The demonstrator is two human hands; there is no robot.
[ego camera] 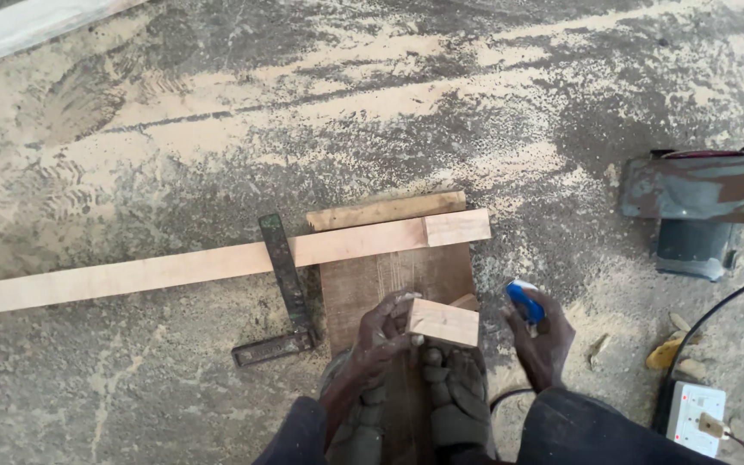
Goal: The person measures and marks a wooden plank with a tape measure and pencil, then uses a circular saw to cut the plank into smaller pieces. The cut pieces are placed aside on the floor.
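Left hand is closed around a small pale offcut block of wood, holding it over a dark brown flat board that lies on the dusty, sawdust-strewn concrete floor; right hand is curled shut on a small blue rounded object out to the side, and I cannot tell what it is.

Biggest risk, as I judge it, sits with the long pale wooden strip lying across the board: it overhangs far to the left on loose sawdust, so a nudge could swing it out of line. The board itself, pinned only by two feet in dark worn shoes, could skid on that dust. A dark metal try square rests across the strip, free to shift. The black cable near the white socket box could snag a foot. Smallest, the block is held by one edge only and could slip.
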